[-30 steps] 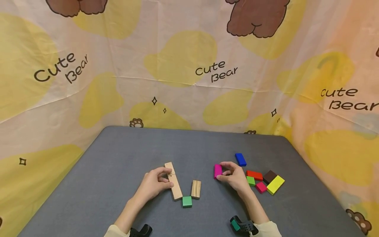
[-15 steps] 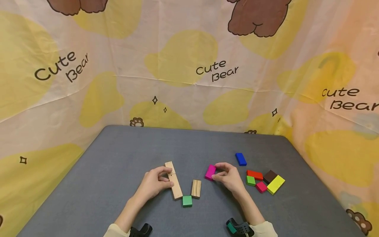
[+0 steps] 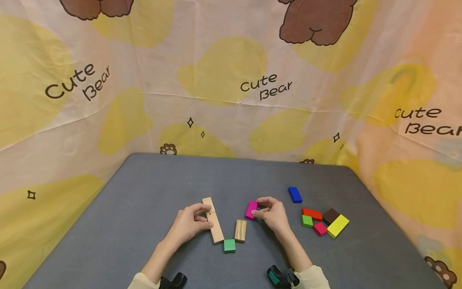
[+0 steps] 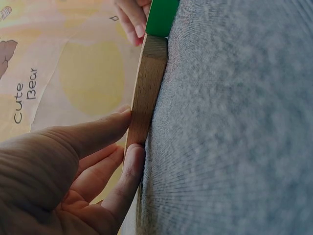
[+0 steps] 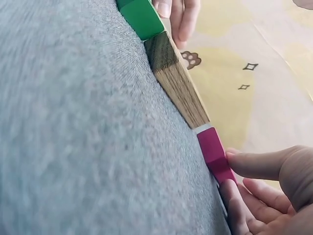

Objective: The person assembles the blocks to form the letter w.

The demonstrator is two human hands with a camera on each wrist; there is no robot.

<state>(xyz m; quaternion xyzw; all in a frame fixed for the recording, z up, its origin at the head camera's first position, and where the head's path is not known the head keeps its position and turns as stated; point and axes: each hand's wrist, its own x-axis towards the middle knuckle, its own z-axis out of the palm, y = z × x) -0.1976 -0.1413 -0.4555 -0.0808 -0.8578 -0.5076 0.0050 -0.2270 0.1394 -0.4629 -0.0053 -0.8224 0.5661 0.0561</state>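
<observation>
Beyond the dark green block [image 3: 229, 246], my left hand [image 3: 190, 222] is holding pale blocks [image 3: 216, 230]; my right hand [image 3: 273, 216] is pinching a magenta block [image 3: 250, 209].

Grey table [image 3: 151, 172], far corners rounded, at six o'clock as I face it. Pale cloth [image 3: 223, 20] hangs from nine through twelve to three, with yellow blotches [image 3: 223, 68] and a crosswise crease [image 3: 239, 103]. "Cute Bear" lettering [image 3: 265, 87] at ten, one, three. Brown bear's lower half [image 3: 317, 20] at one; paw print [image 3: 441, 271] at four. Light soft.
</observation>
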